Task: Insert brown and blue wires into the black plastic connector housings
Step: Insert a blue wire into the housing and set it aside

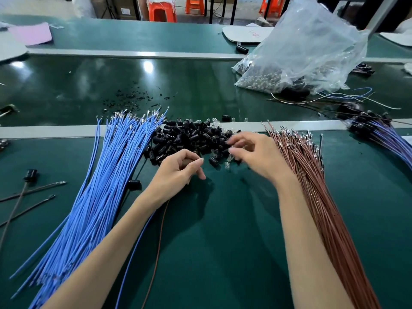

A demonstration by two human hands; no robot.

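Although the heap of black housings (187, 134) lay between the two hands, it was the right hand (254, 155) that sat nearer to it. Its curled fingertips (233, 142) were touching the heap's near right edge. Thumb and forefinger were drawn close together there, but whether they had already pinched a housing could not be told, since the dark pieces blurred into one another.

The left hand (176, 172) hovered just short of the heap's near edge, its fingers curled inward and thumb pressed to forefinger. One loose brown wire (159, 237) and one loose blue wire (131, 257) came out from under that wrist. Both ran back along the green table (223, 230) toward the person, so their long axes pointed roughly away from the body. Their front ends were hidden inside the grip, presumably aimed up and to the right, toward the other hand.

The coming move probably turned on that gap. A housing picked by the right hand would have to be carried left and slightly nearer, with its opening turned to face the wire ends.

The big blue bundle (100, 186) lay to the left and the brown bundle (318, 192) to the right, both fanned out lengthwise.
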